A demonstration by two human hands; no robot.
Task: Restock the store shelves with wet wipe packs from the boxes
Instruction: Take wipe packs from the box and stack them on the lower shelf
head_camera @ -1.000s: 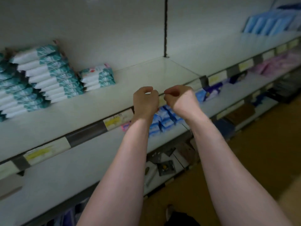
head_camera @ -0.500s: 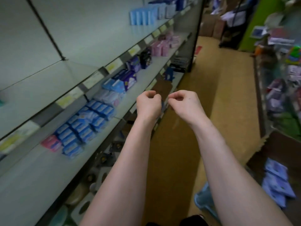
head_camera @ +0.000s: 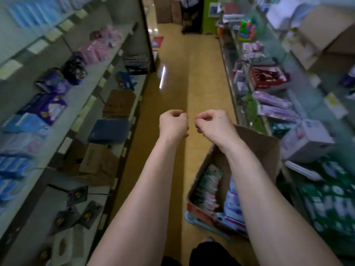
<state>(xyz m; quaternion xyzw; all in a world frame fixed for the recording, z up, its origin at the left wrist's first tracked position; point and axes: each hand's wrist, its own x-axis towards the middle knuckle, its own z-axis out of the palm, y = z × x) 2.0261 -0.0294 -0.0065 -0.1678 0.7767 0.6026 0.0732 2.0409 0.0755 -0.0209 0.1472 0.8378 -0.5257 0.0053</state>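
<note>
View swings off the shelf (head_camera: 80, 93) toward the box (head_camera: 266, 148); left hand (head_camera: 173, 124), right hand (head_camera: 214, 124) curled, empty. Grab packs (head_camera: 206, 189) squarely.

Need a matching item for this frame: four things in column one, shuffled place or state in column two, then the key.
Column 1
1. cardboard box
2. pink packs
3. white box
4. left hand

Column 2
A. on the right-side shelving
B. fingers curled, holding nothing
C. on the left-side shelving, far down the aisle
D. open-topped, standing low in the aisle

Pairs: 1-D, 2-C, 3-A, 4-B
</note>
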